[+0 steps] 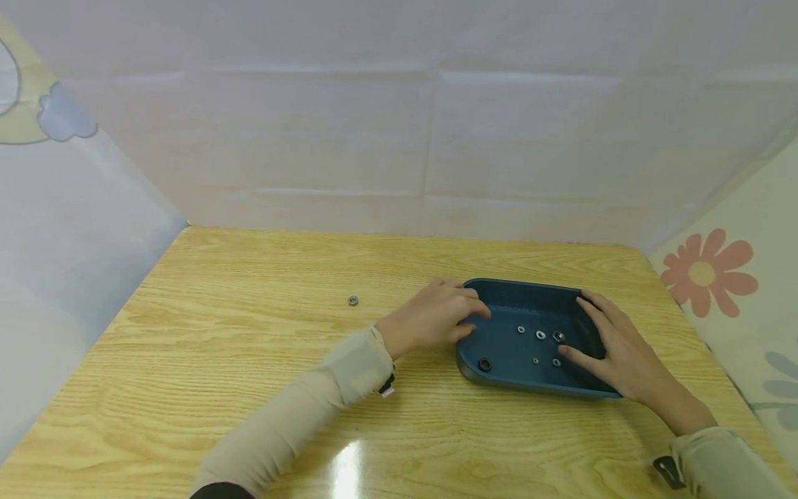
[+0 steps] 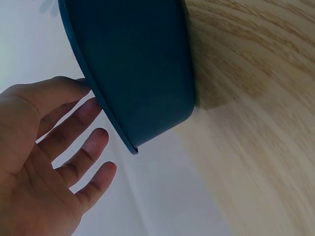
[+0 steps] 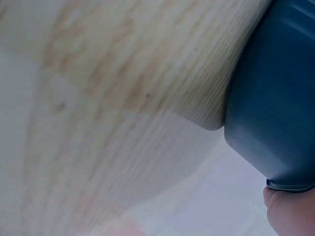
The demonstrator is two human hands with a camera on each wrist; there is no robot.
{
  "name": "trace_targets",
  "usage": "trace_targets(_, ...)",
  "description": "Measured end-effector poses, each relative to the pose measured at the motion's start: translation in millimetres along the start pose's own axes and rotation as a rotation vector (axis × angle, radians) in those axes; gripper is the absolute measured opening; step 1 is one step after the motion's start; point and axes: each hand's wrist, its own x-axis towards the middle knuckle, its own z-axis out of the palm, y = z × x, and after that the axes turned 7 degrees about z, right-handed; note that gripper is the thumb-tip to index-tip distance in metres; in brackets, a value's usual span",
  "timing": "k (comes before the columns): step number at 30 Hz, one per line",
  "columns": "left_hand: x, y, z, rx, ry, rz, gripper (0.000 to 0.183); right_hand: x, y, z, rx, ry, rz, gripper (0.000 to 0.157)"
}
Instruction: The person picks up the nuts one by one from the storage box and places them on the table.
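Observation:
A dark blue tray (image 1: 508, 380) sits on the table with several small metal nuts and washers on its floor. One is a larger hex nut (image 1: 558, 337); a dark round nut (image 1: 485, 364) lies near the front left corner. My left hand (image 1: 439, 315) reaches over the tray's left end, fingers loosely bent and holding nothing. In the left wrist view its fingertips (image 2: 93, 105) come right up to the tray rim (image 2: 118, 129). My right hand (image 1: 626, 357) rests across the right end, fingers extended at the rim and thumb (image 1: 576, 357) stretched over the inside.
A single metal nut (image 1: 352, 300) lies on the wooden table (image 1: 262, 333), left of the tray. Pale cloth (image 1: 430, 138) hangs behind the table, with printed panels on both sides, one bearing a red flower (image 1: 703, 272).

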Motion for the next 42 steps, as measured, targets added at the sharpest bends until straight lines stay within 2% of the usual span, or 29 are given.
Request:
trace_targets(19,17.6,11.1,12.7,-0.016,-0.087,0.044,0.040,0,-2,-0.2,0.004,-0.009,0.011,0.097)
trace_targets(31,24.4,14.5,20.2,-0.027,-0.108,0.070,0.041,1,-1,-0.3,0.001,0.009,-0.002,0.096)
trace_targets(42,30.0,17.6,21.9,-0.116,-0.174,0.070,0.043,0,-1,-0.2,0.001,0.005,-0.001,0.096)
